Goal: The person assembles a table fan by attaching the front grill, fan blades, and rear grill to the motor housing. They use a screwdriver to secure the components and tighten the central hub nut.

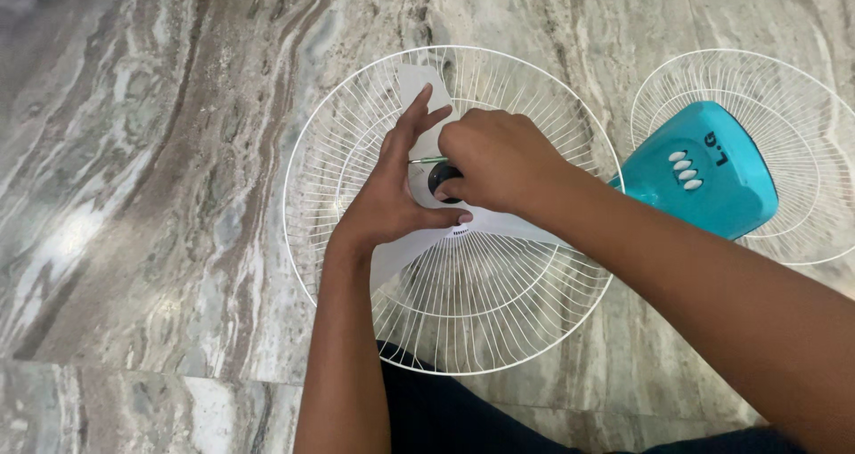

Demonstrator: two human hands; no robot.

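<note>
A white wire fan guard (499,320) lies flat on the marble floor with white fan blades (419,85) inside it. My left hand (392,196) rests open on the blade hub, fingers spread and pointing up. My right hand (499,160) is closed over the small black cap (443,178) at the hub's centre. A thin green-tipped metal tool (427,159) shows between the two hands; which hand holds it I cannot tell.
A teal fan body (712,174) with several white buttons lies to the right on a second white wire guard (784,89). The grey-brown veined marble floor (151,196) surrounds everything. Dark clothing (445,409) shows at the bottom edge.
</note>
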